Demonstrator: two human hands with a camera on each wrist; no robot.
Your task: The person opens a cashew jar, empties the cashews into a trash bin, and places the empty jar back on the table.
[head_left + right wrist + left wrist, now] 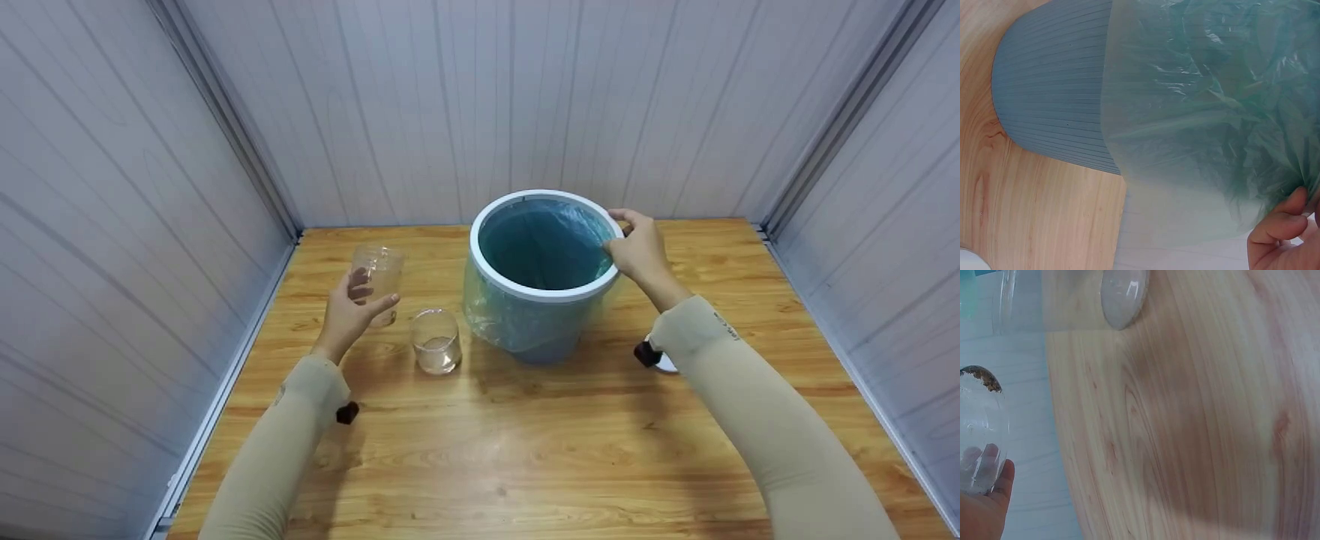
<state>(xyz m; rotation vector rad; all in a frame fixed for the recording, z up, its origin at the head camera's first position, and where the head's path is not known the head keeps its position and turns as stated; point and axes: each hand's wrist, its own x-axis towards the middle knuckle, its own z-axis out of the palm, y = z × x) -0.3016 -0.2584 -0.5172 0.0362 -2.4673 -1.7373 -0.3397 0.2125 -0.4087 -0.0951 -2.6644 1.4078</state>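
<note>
In the head view my left hand (349,315) holds a clear, see-through cup (384,271), with the thumb on its near side. From the left wrist view, fingers show through that cup (977,422), which has a brown patch at one edge. Close to its right stands a short clear glass (436,337) with some clear liquid at the bottom. A blue-grey ribbed trash can (1055,90) carries a greenish plastic liner (1196,129) folded over its outside under a white rim ring (475,244). My right hand (637,251) grips the ring's right side, thumb on the inner edge.
The wooden table (495,457) is bounded by pale panel walls (480,105) at the back and both sides. Partly hidden under the right wrist lies a white round object (665,364). Small black devices (347,412) sit at both wrists.
</note>
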